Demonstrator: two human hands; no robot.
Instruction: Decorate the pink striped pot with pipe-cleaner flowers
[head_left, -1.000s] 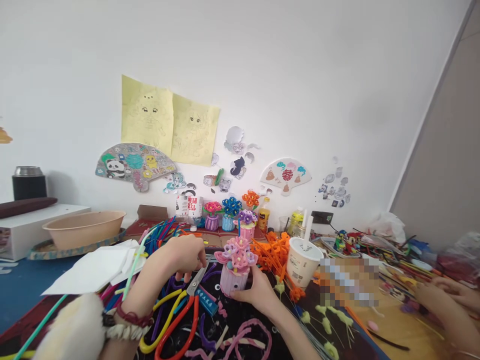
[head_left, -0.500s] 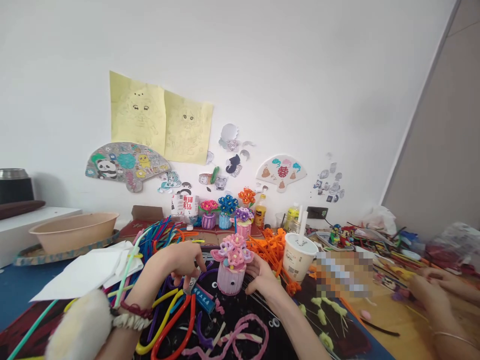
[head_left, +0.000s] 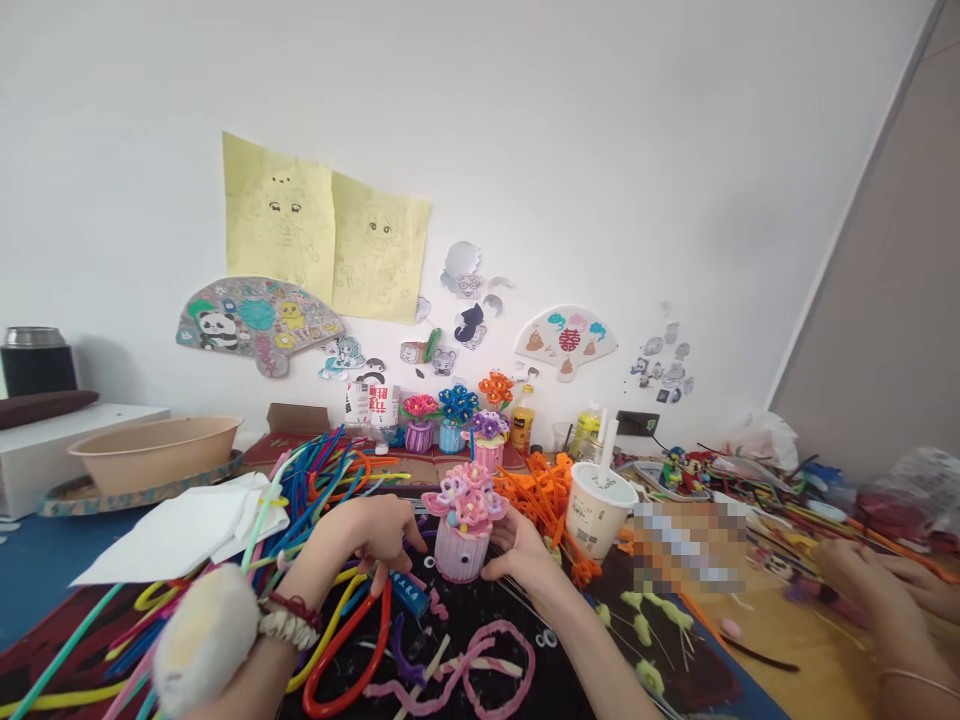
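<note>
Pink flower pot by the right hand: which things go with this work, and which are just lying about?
Likely job things:
pink ribbed pot with fuzzy pink-purple flowers, at the right hand;
red-handled scissors, at the left hand.

Probably just lying about:
cream-white drink cup;
beige oval bowl;
black flask with silver top.

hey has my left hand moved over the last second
Yes: against the wall-mounted panda fan, your left hand has moved down and to the right in view.

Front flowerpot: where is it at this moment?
In the head view, the front flowerpot stands below centre, left of the right hand and the cup.
</note>
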